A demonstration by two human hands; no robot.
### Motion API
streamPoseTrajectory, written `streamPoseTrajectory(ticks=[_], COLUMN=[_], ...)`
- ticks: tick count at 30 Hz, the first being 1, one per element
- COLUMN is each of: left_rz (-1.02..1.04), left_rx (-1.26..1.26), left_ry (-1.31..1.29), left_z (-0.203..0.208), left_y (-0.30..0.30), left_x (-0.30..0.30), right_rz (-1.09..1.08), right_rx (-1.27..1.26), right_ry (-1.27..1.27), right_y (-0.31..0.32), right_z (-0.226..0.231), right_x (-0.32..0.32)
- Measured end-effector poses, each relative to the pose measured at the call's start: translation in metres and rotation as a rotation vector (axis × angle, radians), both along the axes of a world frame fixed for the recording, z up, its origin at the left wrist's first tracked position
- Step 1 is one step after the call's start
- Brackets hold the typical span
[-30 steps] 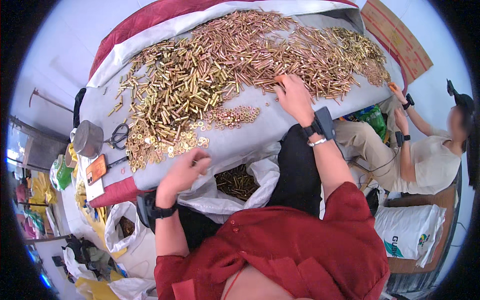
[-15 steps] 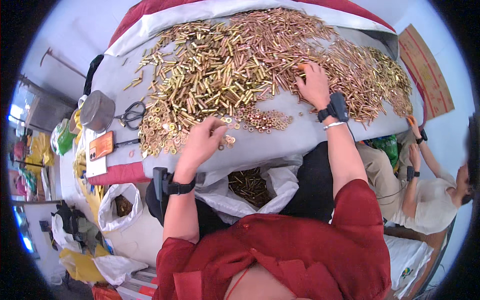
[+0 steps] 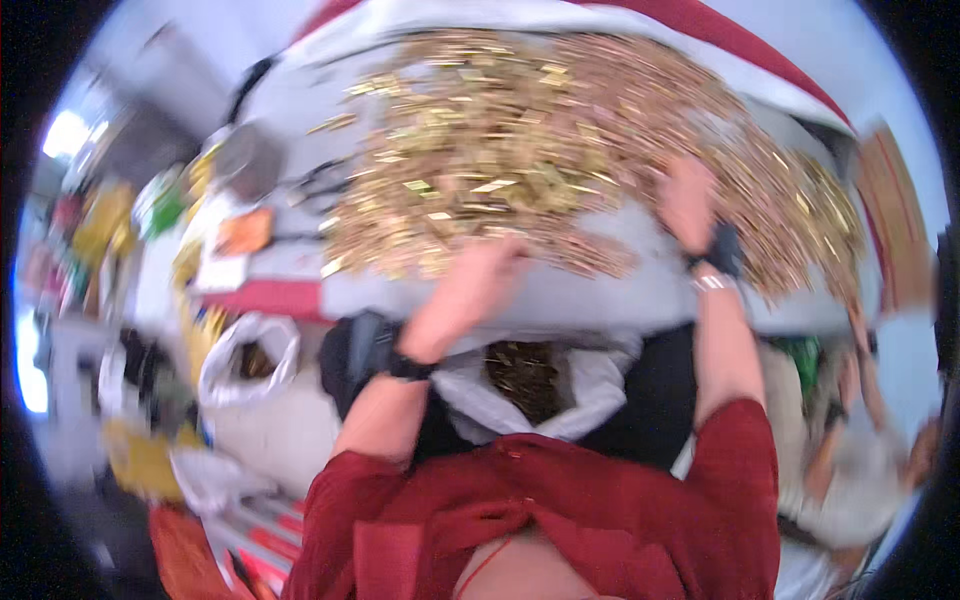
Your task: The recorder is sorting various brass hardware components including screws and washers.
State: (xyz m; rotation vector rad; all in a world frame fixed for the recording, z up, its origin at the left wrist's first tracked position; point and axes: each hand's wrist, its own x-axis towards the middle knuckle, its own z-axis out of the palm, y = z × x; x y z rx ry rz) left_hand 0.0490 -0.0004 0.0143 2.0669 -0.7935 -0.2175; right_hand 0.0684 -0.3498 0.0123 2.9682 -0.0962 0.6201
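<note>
Brass-coloured metal pieces [image 3: 480,150]: lay in a broad heap on the grey tabletop [image 3: 370,295], just beyond the left hand [image 3: 475,285] and to the left of the right hand [image 3: 690,205]. Copper-coloured metal pieces [image 3: 640,100]: spread to the right of the brass-coloured heap, touching the right hand or just beside; could not tell which. Small reddish pieces [image 3: 595,258]: lay just right of the left hand. Left hand: placed at the heap's near fringe; blurred; could not tell whether holding or empty. Right hand: placed farther from the body, at the copper-coloured edge; blurred; could not tell whether wide or closed. White sack [image 3: 600,385]: stood open below the tabletop's near edge, dark pieces [image 3: 525,375] inside. Orange phone [image 3: 246,231], grey pot [image 3: 250,160]: kept at left, well apart from both hands.
</note>
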Motion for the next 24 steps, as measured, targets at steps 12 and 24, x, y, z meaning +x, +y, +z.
streamPoseTrajectory(ticks=[12, 24], left_rz=[-0.006, -0.021], left_rx=[-0.028, -0.016], left_ry=[-0.075, -0.19], left_z=[0.008, 0.005], left_y=[-0.021, -0.025], left_x=[-0.027, -0.022], right_rz=[-0.144, -0.246], right_rx=[-0.128, -0.272], right_ry=[-0.079, 0.029], right_y=[-0.014, -0.01], right_z=[-0.016, -0.015], right_x=[-0.023, -0.015])
